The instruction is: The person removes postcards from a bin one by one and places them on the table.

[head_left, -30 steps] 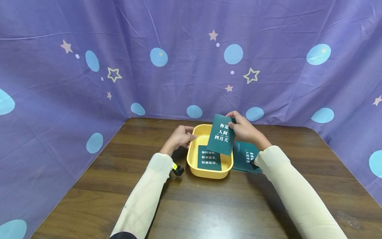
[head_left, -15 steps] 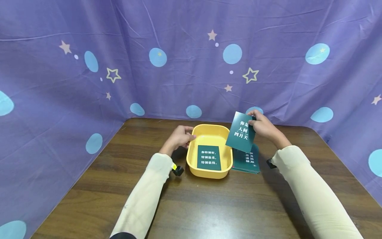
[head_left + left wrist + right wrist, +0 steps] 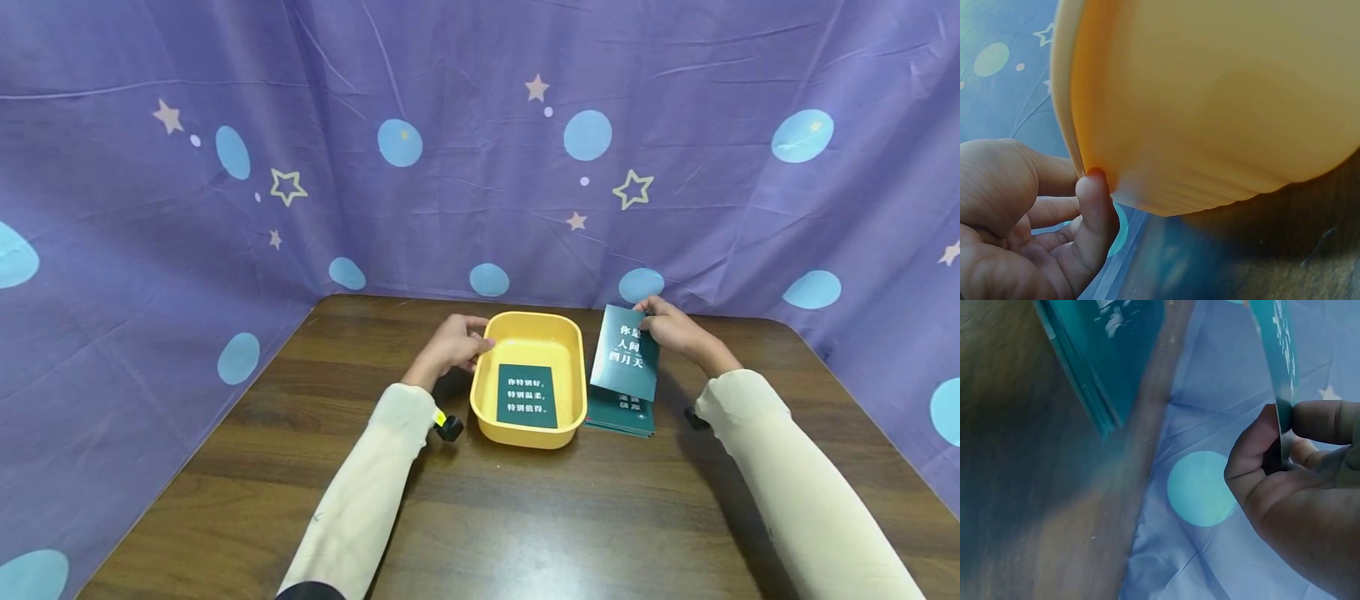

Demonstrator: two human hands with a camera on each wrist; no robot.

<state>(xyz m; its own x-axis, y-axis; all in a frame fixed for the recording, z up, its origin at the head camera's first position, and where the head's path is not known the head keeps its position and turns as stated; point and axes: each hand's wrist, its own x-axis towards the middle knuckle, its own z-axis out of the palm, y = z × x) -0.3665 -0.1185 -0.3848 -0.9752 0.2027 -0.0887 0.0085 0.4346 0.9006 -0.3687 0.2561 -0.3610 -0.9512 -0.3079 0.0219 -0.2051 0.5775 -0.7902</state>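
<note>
My left hand (image 3: 452, 343) pinches the left wall of a yellow plastic basin (image 3: 574, 408) near its far corner; the left wrist view shows thumb and finger on either side of the rim. Inside the basin one dark green card (image 3: 527, 397) with white printed characters lies flat. My right hand (image 3: 672, 327) pinches another green printed card (image 3: 624, 354) by its upper right edge, holding it tilted over a stack of similar cards (image 3: 618, 417) just right of the basin. In the right wrist view the held card (image 3: 1280, 369) appears nearly edge-on between thumb and fingers.
Basin and stack stand side by side on a brown wooden table (image 3: 480, 517). A purple curtain (image 3: 480, 192) with stars and blue spots hangs behind and on both sides. Small black wrist cameras sit at both cuffs.
My right hand has carried its card from above the basin rightward, then lowered it over the stack. The left hand keeps its grip on the basin, and the card inside has stayed put.
</note>
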